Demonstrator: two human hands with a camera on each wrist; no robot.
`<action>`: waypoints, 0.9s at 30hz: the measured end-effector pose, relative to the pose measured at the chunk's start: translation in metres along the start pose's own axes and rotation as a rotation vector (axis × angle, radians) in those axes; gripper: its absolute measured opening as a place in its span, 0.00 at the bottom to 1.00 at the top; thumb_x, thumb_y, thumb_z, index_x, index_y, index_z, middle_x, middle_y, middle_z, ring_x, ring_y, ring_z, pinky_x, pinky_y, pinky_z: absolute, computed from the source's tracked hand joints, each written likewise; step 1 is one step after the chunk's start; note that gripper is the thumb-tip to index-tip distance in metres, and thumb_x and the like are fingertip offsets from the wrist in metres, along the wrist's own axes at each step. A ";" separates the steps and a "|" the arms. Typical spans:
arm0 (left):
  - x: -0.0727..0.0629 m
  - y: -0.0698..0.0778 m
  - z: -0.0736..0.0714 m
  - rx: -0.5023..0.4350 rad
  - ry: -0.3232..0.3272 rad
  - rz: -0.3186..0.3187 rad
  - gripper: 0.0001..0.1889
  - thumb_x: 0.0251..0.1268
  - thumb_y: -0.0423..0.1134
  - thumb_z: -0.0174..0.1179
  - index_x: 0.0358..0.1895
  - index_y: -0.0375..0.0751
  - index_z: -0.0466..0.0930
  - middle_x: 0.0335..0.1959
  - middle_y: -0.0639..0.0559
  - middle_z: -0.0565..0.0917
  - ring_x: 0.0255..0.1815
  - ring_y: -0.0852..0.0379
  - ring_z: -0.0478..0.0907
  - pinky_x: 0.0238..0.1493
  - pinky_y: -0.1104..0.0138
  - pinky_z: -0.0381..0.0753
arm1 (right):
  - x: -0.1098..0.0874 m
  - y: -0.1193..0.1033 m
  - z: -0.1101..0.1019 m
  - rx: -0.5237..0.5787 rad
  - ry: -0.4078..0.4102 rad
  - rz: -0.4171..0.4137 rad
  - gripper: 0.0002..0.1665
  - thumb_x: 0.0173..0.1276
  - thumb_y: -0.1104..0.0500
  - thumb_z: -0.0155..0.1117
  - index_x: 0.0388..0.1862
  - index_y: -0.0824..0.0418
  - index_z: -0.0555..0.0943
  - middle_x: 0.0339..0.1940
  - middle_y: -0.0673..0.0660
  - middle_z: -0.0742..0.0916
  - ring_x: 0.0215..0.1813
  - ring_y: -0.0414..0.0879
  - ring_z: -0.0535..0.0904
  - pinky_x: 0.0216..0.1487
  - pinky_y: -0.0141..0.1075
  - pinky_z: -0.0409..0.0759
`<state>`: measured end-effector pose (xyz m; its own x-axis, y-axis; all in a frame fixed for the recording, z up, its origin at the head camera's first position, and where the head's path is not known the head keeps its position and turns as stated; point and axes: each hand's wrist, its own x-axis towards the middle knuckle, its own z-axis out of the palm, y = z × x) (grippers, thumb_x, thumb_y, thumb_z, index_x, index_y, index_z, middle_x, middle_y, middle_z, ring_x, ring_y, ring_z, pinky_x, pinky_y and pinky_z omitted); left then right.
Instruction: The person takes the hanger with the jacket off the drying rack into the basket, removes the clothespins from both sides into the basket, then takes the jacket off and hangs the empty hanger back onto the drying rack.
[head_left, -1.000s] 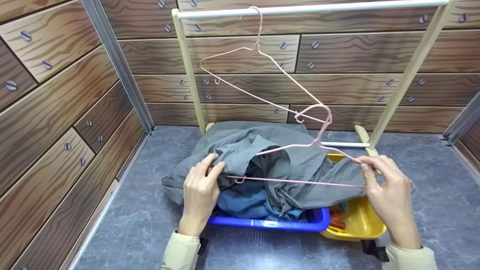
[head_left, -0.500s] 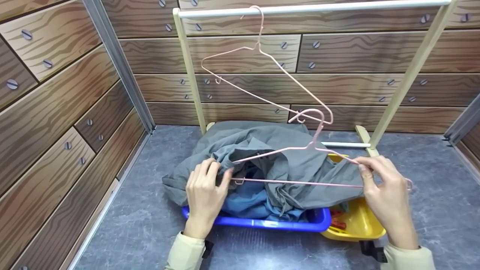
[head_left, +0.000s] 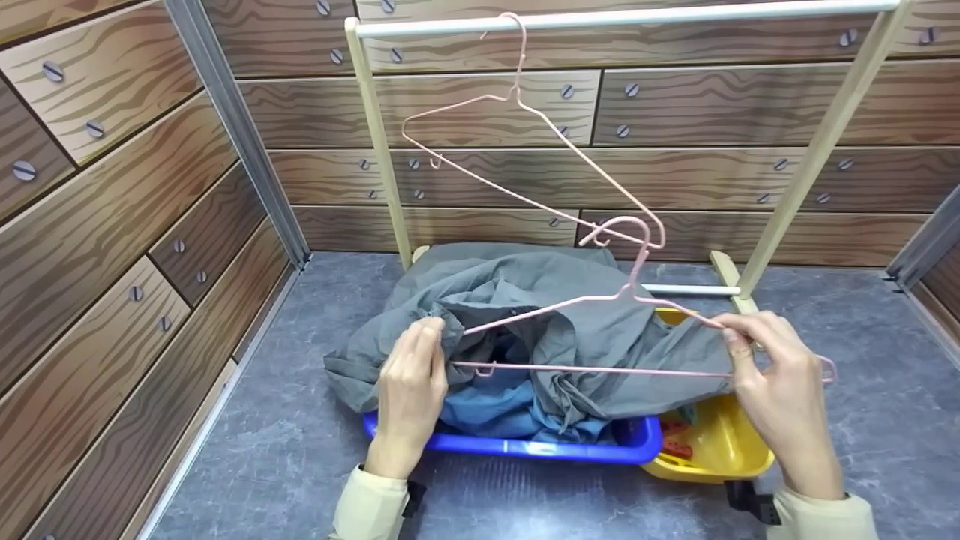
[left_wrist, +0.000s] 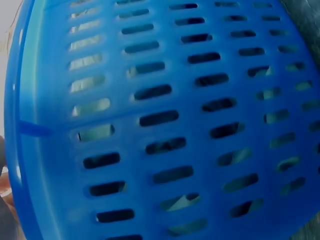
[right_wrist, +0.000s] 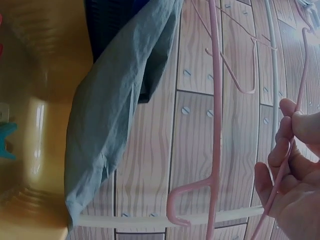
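My right hand (head_left: 776, 382) pinches the right shoulder of a pink clothes hanger (head_left: 600, 298) between thumb and fingers; in the right wrist view the hand (right_wrist: 295, 165) shows on its thin wire. The hanger's hook points up and its lower bar runs level over a heap of cloth. My left hand (head_left: 412, 382) grips the edge of a grey garment (head_left: 480, 262), and the hanger's left end reaches into the garment's opening there, its tip hidden by cloth. Under the garment, blue cloth (head_left: 487, 405) lies in a blue basket (head_left: 540, 450), whose slotted wall (left_wrist: 190, 110) fills the left wrist view.
A second pink hanger (head_left: 607, 171) hangs from the white rail (head_left: 637, 16) of a clothes rack behind the basket. At the basket's right stands a yellow tub (head_left: 731, 442) with red pieces (head_left: 675, 442) inside. Wood-patterned walls (head_left: 247, 15) enclose the grey floor (head_left: 247, 442).
The left hand has moved slightly right and its fingers have closed on the garment's edge. The hanger has shifted a little left, its hook lower; the right hand stays nearly still.
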<state>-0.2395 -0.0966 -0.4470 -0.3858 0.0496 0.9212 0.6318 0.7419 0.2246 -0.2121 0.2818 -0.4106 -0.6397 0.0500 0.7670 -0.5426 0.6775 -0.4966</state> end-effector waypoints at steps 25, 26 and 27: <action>0.001 -0.015 -0.008 -0.005 -0.139 -0.032 0.15 0.58 0.19 0.61 0.43 0.40 0.86 0.51 0.47 0.82 0.52 0.51 0.80 0.53 0.63 0.78 | 0.002 0.006 -0.018 -0.009 0.040 0.034 0.11 0.64 0.77 0.62 0.42 0.68 0.86 0.35 0.57 0.84 0.41 0.34 0.72 0.47 0.24 0.66; 0.001 -0.016 -0.009 0.012 -0.145 -0.041 0.14 0.58 0.19 0.61 0.42 0.40 0.86 0.51 0.47 0.82 0.52 0.50 0.81 0.51 0.62 0.79 | 0.002 0.006 -0.019 -0.010 0.042 0.040 0.11 0.64 0.76 0.62 0.42 0.68 0.86 0.35 0.57 0.84 0.41 0.33 0.73 0.47 0.24 0.66; 0.001 -0.017 -0.009 0.030 -0.154 -0.052 0.14 0.57 0.20 0.61 0.40 0.40 0.86 0.51 0.47 0.82 0.51 0.50 0.81 0.50 0.61 0.80 | 0.002 0.006 -0.020 -0.018 0.046 0.047 0.11 0.65 0.76 0.62 0.42 0.68 0.86 0.35 0.56 0.84 0.41 0.33 0.73 0.48 0.24 0.66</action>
<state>-0.2443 -0.1155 -0.4475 -0.5175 0.1113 0.8484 0.5888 0.7658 0.2587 -0.2058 0.3007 -0.4037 -0.6385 0.1157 0.7609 -0.5024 0.6863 -0.5260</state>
